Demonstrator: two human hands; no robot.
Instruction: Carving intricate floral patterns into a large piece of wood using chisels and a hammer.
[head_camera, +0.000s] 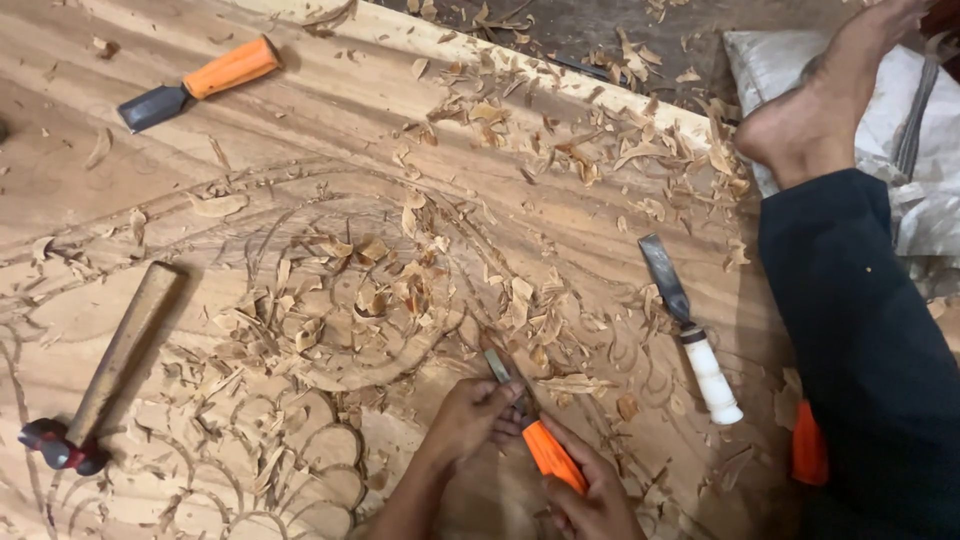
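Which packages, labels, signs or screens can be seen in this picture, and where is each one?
Pale woven sack: top right, beyond the wooden panel, under a bare foot; whitish, crumpled, with a grey strap across it.
No labels, signs or screens show.

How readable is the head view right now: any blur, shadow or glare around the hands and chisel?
Head view: light is warm and even, no glare; the carved wooden panel and shavings read clearly. The left hand and right hand on the orange-handled chisel look slightly soft, with shadow beneath them. The dark trouser leg at right shows little detail.
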